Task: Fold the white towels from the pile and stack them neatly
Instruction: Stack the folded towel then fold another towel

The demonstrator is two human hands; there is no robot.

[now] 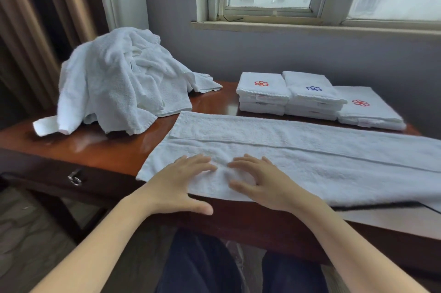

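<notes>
Both flat, the left hand [185, 177] and right hand [259, 179] press the towel [298, 149] at lower centre; its right end, apparently overhanging the counter [114, 149], could drag it off.

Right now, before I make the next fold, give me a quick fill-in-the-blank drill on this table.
The towel pile sits to the ____ of the folded stacks.
The middle stack bears a ____ logo.
The folded stacks number ____.
The long towel lies under ____ hands, the left hand and the right hand.
Missing words: left; blue; three; both.
</notes>
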